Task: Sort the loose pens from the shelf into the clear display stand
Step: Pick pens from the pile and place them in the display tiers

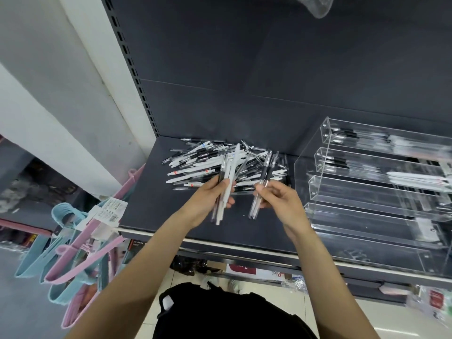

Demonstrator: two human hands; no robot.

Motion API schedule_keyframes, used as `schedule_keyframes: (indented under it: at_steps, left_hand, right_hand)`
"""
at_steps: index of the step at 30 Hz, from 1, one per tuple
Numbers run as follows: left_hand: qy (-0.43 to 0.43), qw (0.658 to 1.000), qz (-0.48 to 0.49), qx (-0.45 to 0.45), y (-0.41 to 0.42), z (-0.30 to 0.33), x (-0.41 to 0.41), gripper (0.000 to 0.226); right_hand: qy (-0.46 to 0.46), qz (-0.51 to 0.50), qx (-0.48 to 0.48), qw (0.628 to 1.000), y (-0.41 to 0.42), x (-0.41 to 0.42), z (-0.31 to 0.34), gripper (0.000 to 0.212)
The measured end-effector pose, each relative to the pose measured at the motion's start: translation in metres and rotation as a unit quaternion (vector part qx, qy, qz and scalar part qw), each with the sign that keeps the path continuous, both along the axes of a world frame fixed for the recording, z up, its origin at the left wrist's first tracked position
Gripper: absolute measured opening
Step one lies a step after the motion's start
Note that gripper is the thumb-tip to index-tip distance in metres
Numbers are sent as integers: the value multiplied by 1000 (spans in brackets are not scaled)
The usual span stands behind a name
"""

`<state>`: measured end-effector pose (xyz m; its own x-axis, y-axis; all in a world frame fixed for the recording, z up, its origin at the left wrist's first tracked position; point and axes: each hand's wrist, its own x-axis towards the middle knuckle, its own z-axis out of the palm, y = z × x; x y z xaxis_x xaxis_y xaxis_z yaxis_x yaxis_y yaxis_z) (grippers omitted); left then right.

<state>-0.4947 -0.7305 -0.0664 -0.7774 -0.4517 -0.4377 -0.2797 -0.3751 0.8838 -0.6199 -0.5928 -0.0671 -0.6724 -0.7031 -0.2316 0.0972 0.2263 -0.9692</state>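
Observation:
A heap of loose pens [208, 165], white ones and clear ones with black grips, lies on the dark shelf [171, 216] at the back left. My left hand [210, 199] grips a bundle of white and clear pens [226, 182], held upright above the shelf. My right hand [278, 196] pinches a few clear black-grip pens [263, 182] just right of that bundle. The clear display stand [367, 192] with stepped rows stands at the right; its upper rows hold several pens, its lower rows look bare.
Pink and blue hangers [80, 243] with a paper tag dangle off the shelf's left end. A dark slotted upright [137, 77] and back panel close the shelf behind. Lower shelves with packaged goods sit below. A black bag [220, 311] hangs at my front.

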Motion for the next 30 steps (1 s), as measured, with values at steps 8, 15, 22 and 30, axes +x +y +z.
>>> schedule_keyframes:
  at_steps: [8, 15, 22, 30]
  left_hand:
    - [94, 992, 47, 64, 22, 15, 4, 25]
    - [65, 994, 70, 55, 33, 8, 5, 25]
    - [51, 996, 68, 1, 43, 3, 11, 28]
    - [66, 990, 115, 39, 43, -12, 34, 26]
  right_hand:
    - [-20, 38, -32, 999, -6, 11, 27, 10]
    - [59, 23, 35, 997, -19, 15, 19, 26]
    - [101, 30, 67, 992, -33, 19, 13, 26]
    - [259, 151, 161, 940, -45, 21, 4, 28]
